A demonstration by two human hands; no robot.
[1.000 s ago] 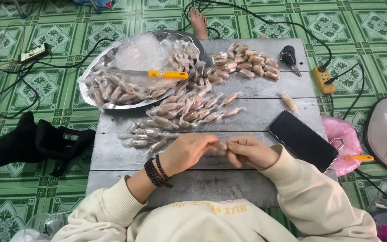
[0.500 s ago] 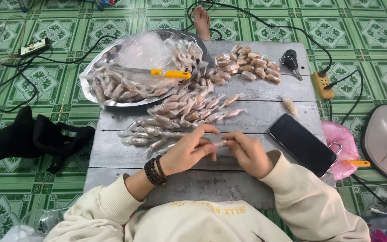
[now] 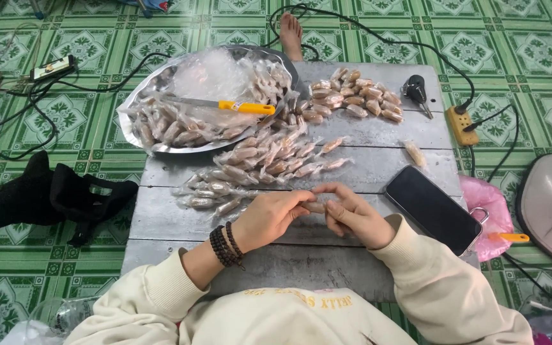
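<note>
My left hand (image 3: pixel 269 217) and my right hand (image 3: pixel 352 214) meet over the near part of a low grey table (image 3: pixel 365 131), both pinching one small brown sweet in clear wrapping (image 3: pixel 315 207) between the fingertips. Beaded bracelets (image 3: pixel 225 244) circle my left wrist. Just beyond my hands lies a spread of several wrapped sweets (image 3: pixel 263 163). A heap of unwrapped brown sweets (image 3: pixel 352 99) sits farther back on the right.
A round metal tray (image 3: pixel 137 105) holds wrappers, more sweets and a yellow-handled knife (image 3: pixel 225 105). A black phone (image 3: pixel 432 207) lies at my right, keys (image 3: pixel 416 89) behind. A person's bare foot (image 3: pixel 291 32) is beyond the table. Cables, a power strip (image 3: pixel 462 124) and black cloth (image 3: pixel 52 195) lie on the green tiles.
My hands stay together at the table's near edge, with fingers shifting slightly around the sweet. The view has drifted a little.
</note>
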